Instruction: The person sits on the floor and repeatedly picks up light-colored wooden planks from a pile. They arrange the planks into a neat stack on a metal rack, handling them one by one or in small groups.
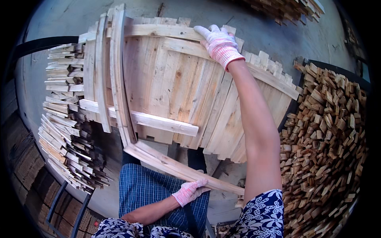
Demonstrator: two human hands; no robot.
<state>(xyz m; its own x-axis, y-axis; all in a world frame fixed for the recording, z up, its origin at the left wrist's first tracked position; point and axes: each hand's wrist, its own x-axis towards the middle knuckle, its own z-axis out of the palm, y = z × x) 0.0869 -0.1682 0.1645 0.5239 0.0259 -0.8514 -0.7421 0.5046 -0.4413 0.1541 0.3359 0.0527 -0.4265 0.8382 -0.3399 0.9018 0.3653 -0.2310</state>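
Several pale boards lie side by side as a wide layer in front of me. My right hand, in a white and pink knit glove, reaches to its far edge, fingers curled over the end of a long slat lying across the boards. Beside it another slat runs to the right. Close to my body my left hand, gloved alike, grips the near edge of a wooden slat, slanting toward the lower right. Two long slats lie crosswise at the left, over a shorter slat.
A stack of wooden strips stands at the left, beside a dark metal frame. A large heap of short wood pieces rises at the right. More wood lies at the far side on the grey floor.
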